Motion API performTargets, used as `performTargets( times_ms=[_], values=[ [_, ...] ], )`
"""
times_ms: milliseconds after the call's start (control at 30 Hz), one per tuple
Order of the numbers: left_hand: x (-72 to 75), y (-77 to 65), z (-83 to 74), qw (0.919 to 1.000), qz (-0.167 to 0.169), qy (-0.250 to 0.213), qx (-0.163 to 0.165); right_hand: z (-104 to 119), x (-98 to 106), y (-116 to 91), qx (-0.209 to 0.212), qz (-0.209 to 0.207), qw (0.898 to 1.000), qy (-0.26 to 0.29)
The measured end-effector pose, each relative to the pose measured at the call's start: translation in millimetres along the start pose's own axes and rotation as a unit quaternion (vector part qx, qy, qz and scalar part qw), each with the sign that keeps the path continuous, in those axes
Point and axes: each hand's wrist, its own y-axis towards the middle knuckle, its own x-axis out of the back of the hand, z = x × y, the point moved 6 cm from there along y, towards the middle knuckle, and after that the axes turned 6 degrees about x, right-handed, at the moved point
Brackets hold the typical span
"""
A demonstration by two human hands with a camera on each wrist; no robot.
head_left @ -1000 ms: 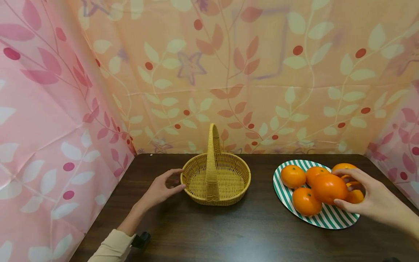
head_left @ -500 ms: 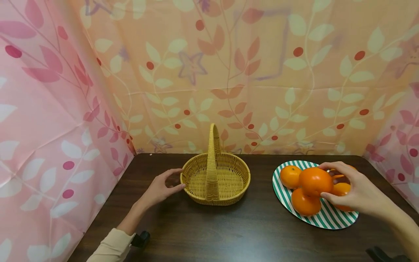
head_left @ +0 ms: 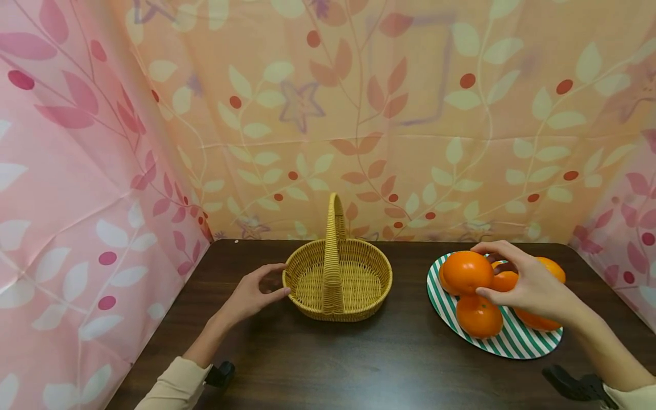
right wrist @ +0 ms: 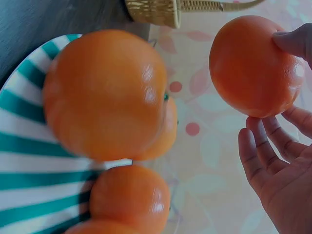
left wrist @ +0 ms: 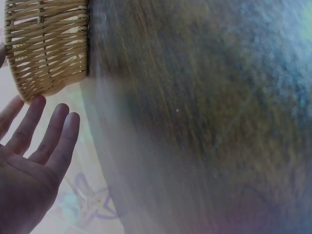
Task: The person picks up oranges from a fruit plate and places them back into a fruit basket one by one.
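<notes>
In the head view my right hand holds an orange above the left part of a plate with green and white stripes. The right wrist view shows the thumb on one side of this orange and the fingertips on the other. My left hand is at the left end of a yellow wicker basket with a tall handle. Its thumb and fingertips are right at the rim. In the left wrist view, fairly straight fingers reach the basket's woven side.
Several other oranges lie on the plate, among them one at the front and one at the back right. The dark wooden table ends at a patterned cloth behind. Nothing lies inside the basket.
My right hand has carried the orange left across the plate, from over its middle to its left side. The left hand and the basket have stayed in place.
</notes>
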Motion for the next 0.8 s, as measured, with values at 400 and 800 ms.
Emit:
performTargets(
  times_ms=[400, 800],
  values=[
    [0.2, 0.3, -2.4, 0.9999, -0.002, -0.009, -0.01, 8.1, -28.1, 29.1, 0.023, 0.019, 0.999, 0.018],
    [0.3, -0.9, -1.6, 1.0, -0.003, 0.009, -0.002, 15.8, -66.1, 55.7, 0.033, 0.045, 0.997, 0.059]
  ],
)
